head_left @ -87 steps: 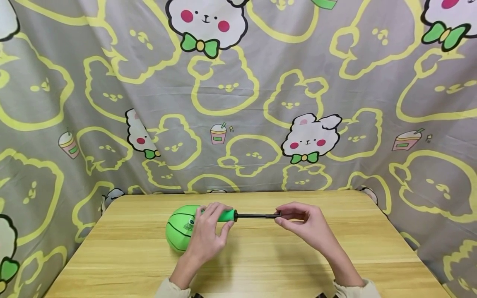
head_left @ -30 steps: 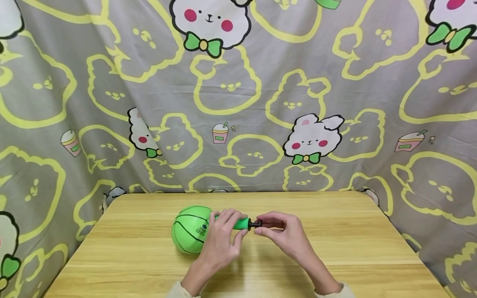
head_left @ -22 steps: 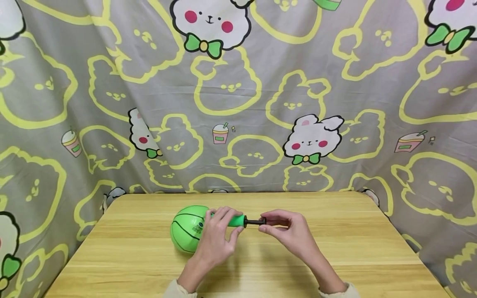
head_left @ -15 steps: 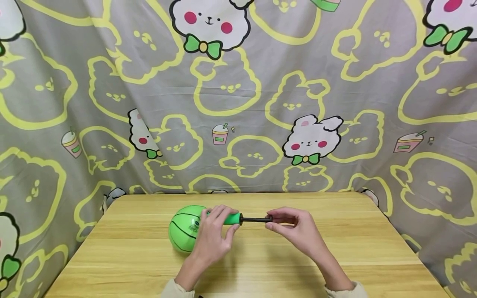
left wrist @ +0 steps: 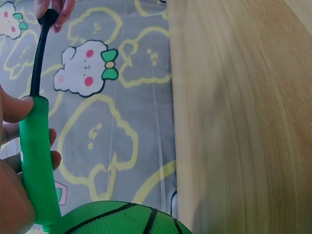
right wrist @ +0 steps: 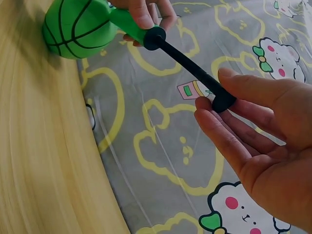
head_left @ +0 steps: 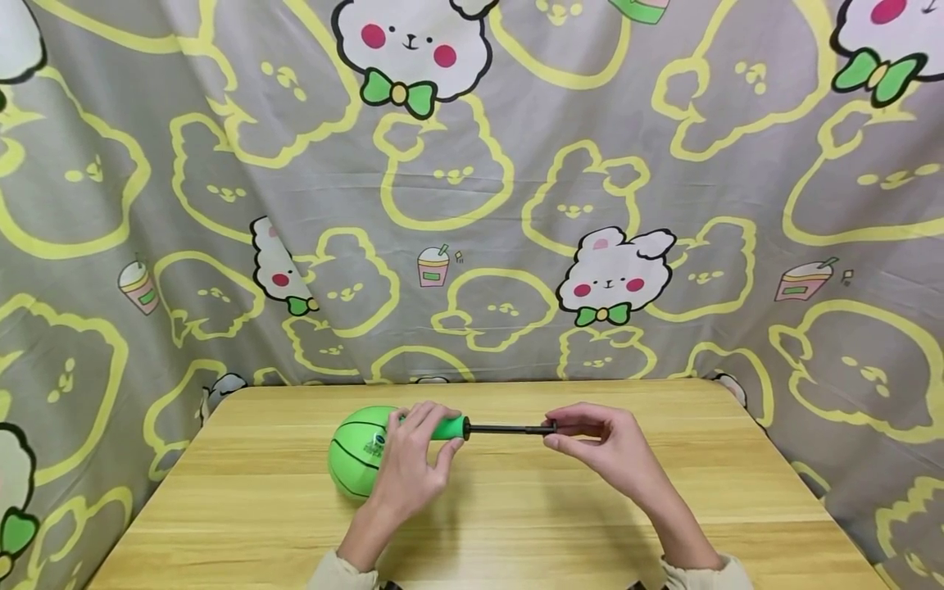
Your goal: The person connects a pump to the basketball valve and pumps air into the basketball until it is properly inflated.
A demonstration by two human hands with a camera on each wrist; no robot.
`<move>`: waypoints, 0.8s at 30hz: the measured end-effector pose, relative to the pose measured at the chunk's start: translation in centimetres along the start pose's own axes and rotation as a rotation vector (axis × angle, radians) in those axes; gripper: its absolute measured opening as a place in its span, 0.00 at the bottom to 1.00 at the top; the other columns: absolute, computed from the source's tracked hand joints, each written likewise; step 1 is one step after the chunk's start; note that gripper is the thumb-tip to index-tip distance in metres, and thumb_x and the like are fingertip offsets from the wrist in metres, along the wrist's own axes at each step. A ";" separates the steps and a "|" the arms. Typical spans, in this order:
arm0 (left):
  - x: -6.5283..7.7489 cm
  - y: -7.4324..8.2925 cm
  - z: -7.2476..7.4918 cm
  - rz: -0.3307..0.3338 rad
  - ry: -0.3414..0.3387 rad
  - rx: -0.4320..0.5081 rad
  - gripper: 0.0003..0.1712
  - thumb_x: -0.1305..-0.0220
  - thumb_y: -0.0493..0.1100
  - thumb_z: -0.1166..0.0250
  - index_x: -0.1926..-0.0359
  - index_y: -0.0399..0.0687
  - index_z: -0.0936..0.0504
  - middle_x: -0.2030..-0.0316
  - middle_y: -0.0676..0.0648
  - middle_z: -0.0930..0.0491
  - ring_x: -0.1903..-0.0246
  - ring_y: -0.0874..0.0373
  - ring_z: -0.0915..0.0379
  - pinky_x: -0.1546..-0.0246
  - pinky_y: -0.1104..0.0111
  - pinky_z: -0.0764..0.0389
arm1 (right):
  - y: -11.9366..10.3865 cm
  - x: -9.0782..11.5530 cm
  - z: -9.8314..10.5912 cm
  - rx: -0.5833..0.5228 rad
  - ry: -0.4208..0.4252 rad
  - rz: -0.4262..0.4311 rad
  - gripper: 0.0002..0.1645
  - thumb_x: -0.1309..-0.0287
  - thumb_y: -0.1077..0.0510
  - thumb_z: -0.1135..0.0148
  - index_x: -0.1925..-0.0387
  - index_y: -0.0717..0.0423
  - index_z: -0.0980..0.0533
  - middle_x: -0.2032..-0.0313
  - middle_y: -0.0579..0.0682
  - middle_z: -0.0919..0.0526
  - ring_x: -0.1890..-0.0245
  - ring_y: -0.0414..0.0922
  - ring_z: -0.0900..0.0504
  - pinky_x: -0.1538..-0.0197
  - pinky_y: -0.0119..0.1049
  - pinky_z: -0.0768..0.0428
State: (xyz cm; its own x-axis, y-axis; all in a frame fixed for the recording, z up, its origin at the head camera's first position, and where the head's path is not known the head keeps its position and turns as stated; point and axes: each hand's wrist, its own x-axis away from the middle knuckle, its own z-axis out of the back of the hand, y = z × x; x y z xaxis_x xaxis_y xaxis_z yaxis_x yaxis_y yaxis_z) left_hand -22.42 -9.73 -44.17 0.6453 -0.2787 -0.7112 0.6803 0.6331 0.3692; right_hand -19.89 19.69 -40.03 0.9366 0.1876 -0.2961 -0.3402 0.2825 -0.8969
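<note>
Gripping pump: left fingers | pinching handle: right fingers | ball partly hidden | curtain behind table

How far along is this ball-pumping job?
Done: the green pump meets the green ball, apparently connected. In hand: the left hand grips the pump, the right hand pinches the black handle, its rod extended. Remaining: probably pushing the rod in; the ball's fullness can't be judged.
</note>
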 end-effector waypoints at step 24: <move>0.4 1.5 -1.5 -0.043 0.002 -0.029 0.16 0.43 0.41 0.30 0.53 0.50 0.17 0.57 0.53 0.18 0.53 0.54 0.22 0.47 0.49 0.34 | 0.3 -0.3 -3.0 -0.015 0.021 0.016 0.15 0.48 0.59 0.21 0.58 0.57 0.13 0.61 0.49 0.10 0.61 0.44 0.11 0.58 0.35 0.15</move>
State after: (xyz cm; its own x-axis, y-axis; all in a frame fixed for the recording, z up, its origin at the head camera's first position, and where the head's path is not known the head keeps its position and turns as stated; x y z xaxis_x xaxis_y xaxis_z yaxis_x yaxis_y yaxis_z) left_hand -21.71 -7.82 -44.84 0.6147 -0.3049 -0.7275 0.6972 0.6414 0.3203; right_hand -19.99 16.87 -41.22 0.9327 0.1722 -0.3170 -0.3538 0.2651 -0.8970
